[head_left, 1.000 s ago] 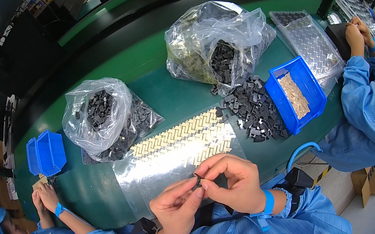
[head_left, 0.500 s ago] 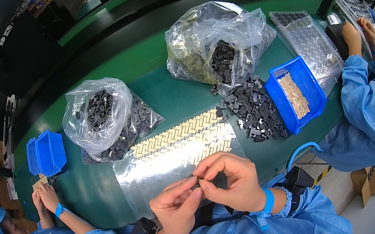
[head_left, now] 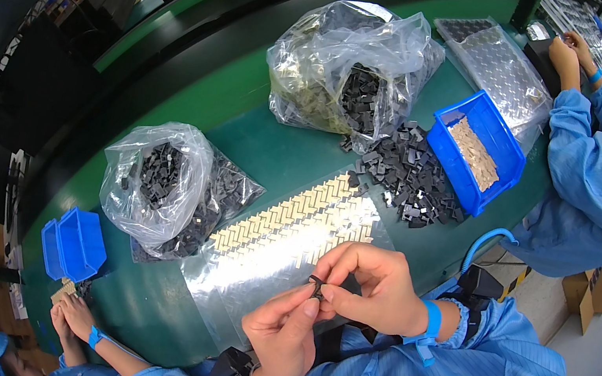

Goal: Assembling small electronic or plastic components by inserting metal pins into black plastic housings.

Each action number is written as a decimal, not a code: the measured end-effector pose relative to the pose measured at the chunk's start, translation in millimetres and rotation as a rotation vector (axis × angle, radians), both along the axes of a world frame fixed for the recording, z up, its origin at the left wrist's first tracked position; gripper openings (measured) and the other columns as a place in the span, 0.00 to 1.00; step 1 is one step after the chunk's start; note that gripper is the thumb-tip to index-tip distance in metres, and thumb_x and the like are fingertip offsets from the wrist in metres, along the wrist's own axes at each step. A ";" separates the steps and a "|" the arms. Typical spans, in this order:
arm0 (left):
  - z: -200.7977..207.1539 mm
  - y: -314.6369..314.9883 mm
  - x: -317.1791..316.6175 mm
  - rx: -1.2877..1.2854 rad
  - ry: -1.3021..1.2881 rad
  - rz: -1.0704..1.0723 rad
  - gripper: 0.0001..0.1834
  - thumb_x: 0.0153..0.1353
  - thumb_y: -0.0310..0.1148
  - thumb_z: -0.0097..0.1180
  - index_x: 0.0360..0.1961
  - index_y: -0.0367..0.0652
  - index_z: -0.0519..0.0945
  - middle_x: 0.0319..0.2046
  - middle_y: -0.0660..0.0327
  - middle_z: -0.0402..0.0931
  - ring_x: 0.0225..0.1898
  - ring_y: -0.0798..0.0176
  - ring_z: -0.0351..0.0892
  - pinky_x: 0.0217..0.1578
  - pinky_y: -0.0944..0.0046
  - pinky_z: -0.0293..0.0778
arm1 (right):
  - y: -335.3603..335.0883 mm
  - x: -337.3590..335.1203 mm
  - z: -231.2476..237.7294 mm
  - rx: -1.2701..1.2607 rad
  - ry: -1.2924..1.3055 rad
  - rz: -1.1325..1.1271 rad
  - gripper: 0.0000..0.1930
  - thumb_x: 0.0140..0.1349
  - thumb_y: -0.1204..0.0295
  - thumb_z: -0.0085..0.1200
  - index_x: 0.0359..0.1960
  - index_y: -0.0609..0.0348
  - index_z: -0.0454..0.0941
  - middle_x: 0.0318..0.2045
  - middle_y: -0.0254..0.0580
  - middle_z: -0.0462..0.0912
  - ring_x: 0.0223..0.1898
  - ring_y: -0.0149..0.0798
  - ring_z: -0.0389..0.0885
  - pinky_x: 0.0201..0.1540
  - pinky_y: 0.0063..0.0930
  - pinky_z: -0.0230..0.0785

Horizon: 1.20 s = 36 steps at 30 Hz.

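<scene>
A small black plastic part is pinched between my two hands, above the near edge of a shiny clear sheet. My left hand grips it from below with thumb and fingertips. From the right, my right hand holds its other side between thumb and forefinger. The fingers hide much of the part. Just beyond my hands, rows of small beige pieces lie on the sheet in a slanted pattern. A loose heap of similar black parts is spread past the sheet's far right end.
Behind the heap stands a clear bag of black parts; another bag is at left. A blue bin holds beige pieces. A second blue bin stands far left. Co-workers sit at left and right. Clear trays lie at the back right.
My fingers have shifted slightly around the black part, and more of it shows between the fingertips. The bags, bins and beige rows stay in place.
</scene>
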<state>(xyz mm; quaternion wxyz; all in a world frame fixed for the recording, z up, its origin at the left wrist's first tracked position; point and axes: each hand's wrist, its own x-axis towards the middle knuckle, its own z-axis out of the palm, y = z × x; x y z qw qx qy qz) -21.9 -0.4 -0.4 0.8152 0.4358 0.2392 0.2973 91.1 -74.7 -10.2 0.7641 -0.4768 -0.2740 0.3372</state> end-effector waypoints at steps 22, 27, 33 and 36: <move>-8.7 11.1 -8.0 0.116 -0.079 -0.056 0.13 0.52 0.18 0.55 0.41 0.30 0.74 0.32 0.47 0.78 0.30 0.60 0.79 0.35 0.65 0.77 | -0.6 14.5 0.5 -0.011 -0.211 0.124 0.07 0.50 0.76 0.60 0.27 0.61 0.74 0.30 0.38 0.77 0.35 0.28 0.75 0.39 0.21 0.66; -7.0 21.3 -10.3 0.157 -0.160 -0.203 0.20 0.53 0.14 0.52 0.50 0.27 0.67 0.36 0.44 0.77 0.34 0.58 0.80 0.38 0.63 0.79 | -5.1 27.8 4.2 -0.019 -0.057 0.421 0.07 0.54 0.75 0.58 0.32 0.63 0.74 0.31 0.37 0.78 0.33 0.26 0.76 0.39 0.19 0.65; -4.6 30.3 -14.2 0.292 -0.079 -0.337 0.23 0.53 0.14 0.52 0.52 0.26 0.65 0.36 0.43 0.77 0.34 0.55 0.80 0.37 0.62 0.78 | -6.6 31.7 1.9 -0.030 0.308 0.690 0.08 0.57 0.74 0.55 0.35 0.66 0.74 0.30 0.38 0.80 0.33 0.26 0.78 0.37 0.15 0.68; -2.0 34.3 -11.2 0.303 -0.059 -0.356 0.24 0.53 0.13 0.52 0.53 0.27 0.65 0.35 0.45 0.77 0.34 0.57 0.80 0.37 0.63 0.78 | -7.3 33.1 2.8 -0.074 0.348 0.692 0.07 0.57 0.75 0.55 0.34 0.65 0.74 0.29 0.37 0.79 0.33 0.25 0.78 0.37 0.14 0.69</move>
